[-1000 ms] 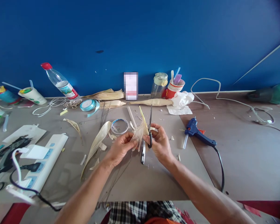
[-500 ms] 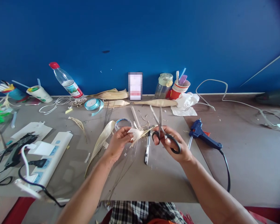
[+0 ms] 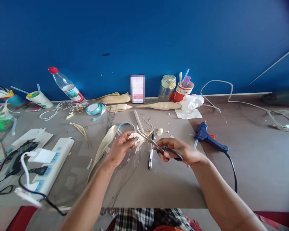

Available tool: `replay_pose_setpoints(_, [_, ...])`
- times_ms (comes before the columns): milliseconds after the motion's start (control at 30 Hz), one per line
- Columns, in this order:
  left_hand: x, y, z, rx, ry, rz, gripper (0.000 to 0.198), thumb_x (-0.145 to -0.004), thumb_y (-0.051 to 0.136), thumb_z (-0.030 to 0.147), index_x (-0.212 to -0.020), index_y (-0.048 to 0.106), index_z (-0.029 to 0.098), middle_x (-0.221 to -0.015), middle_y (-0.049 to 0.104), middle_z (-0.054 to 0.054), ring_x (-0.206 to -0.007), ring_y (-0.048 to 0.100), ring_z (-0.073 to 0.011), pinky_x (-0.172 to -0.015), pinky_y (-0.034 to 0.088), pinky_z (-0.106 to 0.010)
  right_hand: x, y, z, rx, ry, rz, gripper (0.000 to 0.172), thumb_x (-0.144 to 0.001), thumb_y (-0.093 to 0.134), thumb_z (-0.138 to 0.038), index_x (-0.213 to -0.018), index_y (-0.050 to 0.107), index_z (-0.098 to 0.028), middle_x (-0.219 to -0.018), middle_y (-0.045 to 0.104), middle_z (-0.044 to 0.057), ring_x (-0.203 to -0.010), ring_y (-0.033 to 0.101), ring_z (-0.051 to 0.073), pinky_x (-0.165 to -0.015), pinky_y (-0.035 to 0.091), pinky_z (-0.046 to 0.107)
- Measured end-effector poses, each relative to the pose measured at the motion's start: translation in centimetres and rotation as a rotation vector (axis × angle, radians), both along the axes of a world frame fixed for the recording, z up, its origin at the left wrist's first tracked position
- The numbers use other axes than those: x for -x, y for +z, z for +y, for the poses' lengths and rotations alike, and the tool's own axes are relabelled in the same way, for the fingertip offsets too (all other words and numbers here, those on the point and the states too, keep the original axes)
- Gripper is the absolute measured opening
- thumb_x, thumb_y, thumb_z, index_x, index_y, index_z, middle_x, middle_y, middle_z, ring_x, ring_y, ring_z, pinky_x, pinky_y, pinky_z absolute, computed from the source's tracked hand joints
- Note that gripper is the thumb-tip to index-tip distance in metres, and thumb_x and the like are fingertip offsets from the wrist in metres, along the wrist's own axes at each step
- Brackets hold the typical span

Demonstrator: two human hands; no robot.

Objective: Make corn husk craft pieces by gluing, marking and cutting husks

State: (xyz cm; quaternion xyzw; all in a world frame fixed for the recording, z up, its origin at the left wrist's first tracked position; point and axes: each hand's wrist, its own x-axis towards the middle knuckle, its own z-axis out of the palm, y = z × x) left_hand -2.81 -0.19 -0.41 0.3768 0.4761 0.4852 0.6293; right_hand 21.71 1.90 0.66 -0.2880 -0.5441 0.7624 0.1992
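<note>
Cutting looks to be under way: the husk piece [image 3: 140,140] has ragged, frayed ends, and pale scraps [image 3: 160,132] are scattered on the surface [image 3: 173,186] just beyond it. It does not look finished, since the scissors [image 3: 148,138] are at the piece, but how much is left to cut cannot be told. Whole husks [image 3: 159,106] lie uncut along the far edge of the surface, and a long husk [image 3: 102,146] lies left of the middle.

The husk piece is between the hands, nearer the left one, around the middle of the surface. The left hand [image 3: 121,147] pinches it between thumb and fingers at its left end. The right hand [image 3: 180,150] grasps the scissors by their black handles, the blades pointing left and toward the far edge, across the piece; whether any husk is between the blades cannot be made out.

A pen [image 3: 150,159] lies under the scissors, between the hands, pointing toward the near edge. The glue gun [image 3: 213,142] lies toward the right edge, apart from the right hand.
</note>
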Motion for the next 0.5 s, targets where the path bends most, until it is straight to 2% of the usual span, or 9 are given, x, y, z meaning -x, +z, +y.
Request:
replay_pose_setpoints(167, [0.31,-0.27,0.08,-0.011,0.010,-0.042,0.034,-0.066,0.076,0.025,-0.098,0.066,0.018,-0.087,0.066,-0.002,-0.063,0.053,-0.0073,-0.062,0.043,-0.022,-0.22,0.28,0.13,0.016,0.038,-0.087,0.060,-0.064,0.076,-0.054,-0.103,0.059,-0.011,-0.070,0.058,0.001,-0.060,0.052,0.010,-0.058,0.040,0.025])
replay_pose_setpoints(333, [0.41,-0.45,0.15,-0.042,0.020,-0.039,0.032,-0.067,0.075,0.023,-0.097,0.067,0.019,-0.089,0.066,-0.002,-0.060,0.052,-0.0061,-0.057,0.042,-0.020,-0.09,0.21,0.13,-0.022,0.115,-0.194,0.046,-0.074,0.070,-0.046,-0.103,0.060,-0.013,-0.067,0.057,-0.001,-0.060,0.050,0.008,-0.059,0.040,0.023])
replay_pose_setpoints(500, [0.49,-0.53,0.26,-0.014,0.056,-0.030,0.029,-0.069,0.073,0.023,-0.098,0.068,0.019,-0.096,0.066,-0.004,-0.072,0.057,-0.0102,-0.062,0.046,-0.020,-0.12,-0.01,0.27,-0.053,0.095,-0.248,0.043,-0.075,0.070,-0.043,-0.104,0.061,-0.013,-0.064,0.057,-0.001,-0.060,0.050,0.009,-0.058,0.037,0.023])
